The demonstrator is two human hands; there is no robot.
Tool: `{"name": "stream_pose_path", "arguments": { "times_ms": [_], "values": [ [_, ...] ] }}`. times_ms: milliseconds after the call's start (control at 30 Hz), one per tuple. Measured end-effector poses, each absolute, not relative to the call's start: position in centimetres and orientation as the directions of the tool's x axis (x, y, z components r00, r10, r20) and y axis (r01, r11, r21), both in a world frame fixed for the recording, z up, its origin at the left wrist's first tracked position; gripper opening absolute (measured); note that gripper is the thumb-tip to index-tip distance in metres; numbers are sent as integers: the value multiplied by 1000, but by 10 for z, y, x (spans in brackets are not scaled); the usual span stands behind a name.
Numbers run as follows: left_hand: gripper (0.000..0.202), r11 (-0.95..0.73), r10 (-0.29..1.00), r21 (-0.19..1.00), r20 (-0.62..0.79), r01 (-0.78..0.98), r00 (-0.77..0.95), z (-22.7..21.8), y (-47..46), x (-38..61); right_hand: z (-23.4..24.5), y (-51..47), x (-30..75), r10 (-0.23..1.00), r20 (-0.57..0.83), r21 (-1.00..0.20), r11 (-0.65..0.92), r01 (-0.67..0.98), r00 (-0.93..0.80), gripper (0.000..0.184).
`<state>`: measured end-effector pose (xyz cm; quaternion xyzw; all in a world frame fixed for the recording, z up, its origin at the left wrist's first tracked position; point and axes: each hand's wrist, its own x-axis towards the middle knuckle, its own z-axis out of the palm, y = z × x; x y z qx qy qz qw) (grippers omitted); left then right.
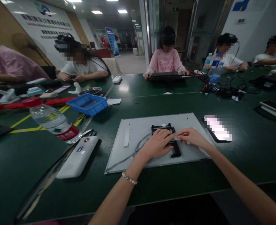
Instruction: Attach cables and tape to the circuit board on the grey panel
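Observation:
My left hand (157,143) lies over a black plastic bracket (176,150), its fingers stretched out across it and covering its middle. From the right, my right hand (191,137) reaches in with thumb and fingertips pinched together beside the left fingertips. A small pale bit shows at the pinch, too small to name. The bracket rests on a flat whitish panel (187,120). A grey cable (124,159) runs from under my left hand to the panel's lower left corner. On the panel's left part is a white strip (126,137).
Left of the panel are a white power bank (78,159) marked 13, a water bottle (56,122) and a blue tray (87,109). A lit phone (217,128) lies to the right. Several people sit around the green table (142,106); one holds a dark panel (167,76).

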<state>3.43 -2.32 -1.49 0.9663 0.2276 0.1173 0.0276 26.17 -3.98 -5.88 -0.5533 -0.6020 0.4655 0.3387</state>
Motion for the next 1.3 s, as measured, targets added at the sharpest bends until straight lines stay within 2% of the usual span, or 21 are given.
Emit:
{"name": "stream_pose_path", "arguments": {
  "times_ms": [200,433,600,1033,1200,1300],
  "values": [
    [42,-901,434,107,192,421,880,-17,-23,35,-56,-45,249,987,101,-871,148,469,-125,15],
    [41,-889,458,111,183,445,870,-17,-24,37,-56,-48,248,971,198,-752,239,614,-135,13],
    [37,-890,457,105,187,445,870,-16,-25,38,-53,-51,248,964,213,-720,264,642,-157,15],
    [42,-886,462,135,214,443,861,-14,-25,37,-54,-49,257,970,215,-787,241,568,-114,18],
    [34,-818,574,174,304,548,761,-14,-12,32,-55,-50,259,958,213,-750,288,596,-194,24],
    [31,-754,653,222,359,619,667,-17,5,28,-55,-50,257,952,215,-732,304,610,-216,20]
  ]
}}
